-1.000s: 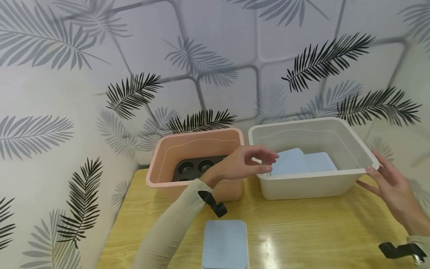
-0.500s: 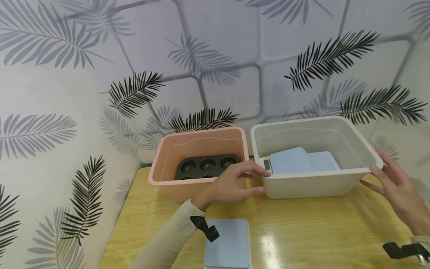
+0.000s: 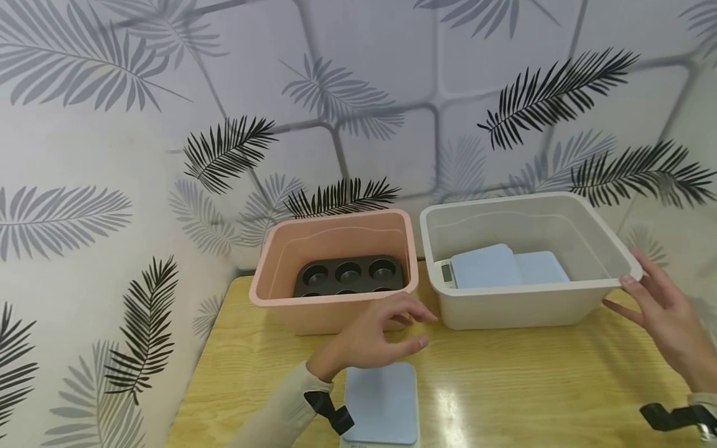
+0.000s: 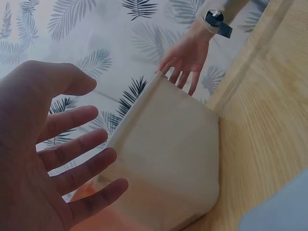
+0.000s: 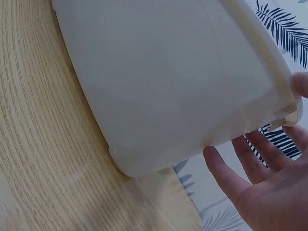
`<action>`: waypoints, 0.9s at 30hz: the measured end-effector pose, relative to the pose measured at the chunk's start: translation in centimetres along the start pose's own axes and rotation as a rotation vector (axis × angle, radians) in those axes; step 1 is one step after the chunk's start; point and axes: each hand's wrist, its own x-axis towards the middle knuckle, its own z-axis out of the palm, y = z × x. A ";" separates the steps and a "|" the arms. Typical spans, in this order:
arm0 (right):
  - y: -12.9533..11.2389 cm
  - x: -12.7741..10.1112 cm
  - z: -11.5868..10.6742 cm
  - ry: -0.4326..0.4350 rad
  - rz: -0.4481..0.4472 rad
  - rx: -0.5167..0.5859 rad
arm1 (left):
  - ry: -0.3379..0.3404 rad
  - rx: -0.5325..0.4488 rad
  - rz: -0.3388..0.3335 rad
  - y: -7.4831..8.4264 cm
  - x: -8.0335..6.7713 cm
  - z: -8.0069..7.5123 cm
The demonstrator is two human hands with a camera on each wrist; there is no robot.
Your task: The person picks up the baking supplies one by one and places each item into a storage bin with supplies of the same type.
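The white bin (image 3: 526, 298) stands on the tabletop (image 3: 504, 386), just right of the pink bin (image 3: 333, 292), with two pale blue scales (image 3: 484, 266) inside. The right hand (image 3: 661, 320) is laid open-fingered against its right rim corner; the left hand (image 3: 370, 336) hovers relaxed, grasping nothing. Thin, smooth plastic is judged light, slightly flexible and slippery; the rolled rim at both short ends is the best hold.

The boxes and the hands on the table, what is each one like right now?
Pink bin: upright, no lid, muffin tray inside.
White bin: upright, no lid, two blue scales inside.
Blue scale on table: lying flat, untouched.
Left hand: open, holding nothing.
Right hand: open, thumb on the white bin's rim.
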 end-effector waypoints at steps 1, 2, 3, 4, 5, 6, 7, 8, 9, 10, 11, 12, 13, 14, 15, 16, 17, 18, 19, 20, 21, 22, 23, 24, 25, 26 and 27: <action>0.0 0.0 0.0 0.002 0.004 -0.010 | 0.011 0.005 0.006 -0.2 -0.3 0.1; 0.0 0.0 0.1 0.005 0.009 -0.027 | 0.022 0.007 0.011 -0.4 -0.7 0.2; -0.1 0.0 0.1 0.006 0.010 -0.028 | 0.033 0.005 0.014 -0.5 -1.1 0.3; 0.0 0.0 0.1 0.004 0.004 -0.011 | 0.044 -0.002 0.012 -0.7 -1.5 0.4; 0.0 0.0 0.1 0.003 -0.001 0.003 | 0.052 -0.011 0.003 -0.8 -1.9 0.5; 0.0 0.0 0.1 -0.005 -0.012 0.041 | 0.057 -0.031 -0.015 -0.8 -2.3 0.6; 0.0 0.0 0.1 -0.011 -0.022 0.064 | 0.061 -0.052 -0.037 -0.9 -2.7 0.6; 0.0 0.0 0.0 -0.013 -0.026 0.070 | 0.065 -0.073 -0.060 -0.9 -3.1 0.7; 0.1 -0.1 0.0 -0.017 -0.033 0.090 | 0.068 -0.095 -0.086 -0.9 -3.6 0.8; 0.1 0.0 0.0 -0.020 -0.037 0.105 | 0.071 -0.117 -0.113 -0.9 -4.0 0.9; 0.1 -0.1 0.0 -0.020 -0.038 0.103 | 0.074 -0.137 -0.135 -1.0 -4.4 0.9; 0.2 0.0 0.0 -0.023 -0.040 0.122 | 0.079 -0.149 -0.148 -1.1 -4.8 1.0; 0.2 0.0 -0.1 -0.023 -0.040 0.130 | 0.085 -0.160 -0.163 -1.2 -5.2 1.1; 0.3 0.0 -0.1 -0.022 -0.041 0.137 | 0.090 -0.171 -0.177 -1.3 -5.6 1.2; 0.3 0.0 -0.1 -0.019 -0.041 0.136 | 0.095 -0.183 -0.189 -1.4 -6.0 1.3; 0.3 0.0 -0.1 -0.021 -0.044 0.144 | 0.102 -0.192 -0.203 -1.6 -6.5 1.4; 0.4 0.0 0.0 -0.024 -0.048 0.151 | 0.108 -0.202 -0.218 -1.8 -6.9 1.5; 0.4 0.0 0.0 -0.025 -0.049 0.158 | 0.113 -0.211 -0.235 -1.9 -7.3 1.6; 0.4 -0.1 0.0 -0.027 -0.049 0.150 | 0.117 -0.225 -0.259 -2.1 -7.8 1.7; 0.4 -0.1 0.0 -0.029 -0.049 0.146 | 0.123 -0.235 -0.279 -2.3 -8.3 1.9; 0.4 -0.1 0.0 -0.030 -0.045 0.138 | 0.130 -0.244 -0.298 -2.6 -8.7 2.0; 0.4 -0.1 0.0 -0.032 -0.042 0.140 | 0.137 -0.253 -0.322 -2.8 -9.1 2.2; 0.3 -0.1 0.0 -0.027 -0.035 0.119 | 0.145 -0.265 -0.344 -3.1 -9.5 2.3; 0.3 -0.1 0.0 -0.023 -0.031 0.107 | 0.154 -0.272 -0.360 -3.3 -9.9 2.5; 0.3 -0.1 0.0 -0.020 -0.025 0.105 | 0.165 -0.276 -0.377 -3.5 -10.3 2.6; 0.2 -0.1 0.1 -0.018 -0.023 0.105 | 0.178 -0.279 -0.395 -3.7 -10.7 2.7; 0.2 0.0 0.2 -0.013 -0.018 0.088 | 0.192 -0.279 -0.417 -3.9 -11.1 2.8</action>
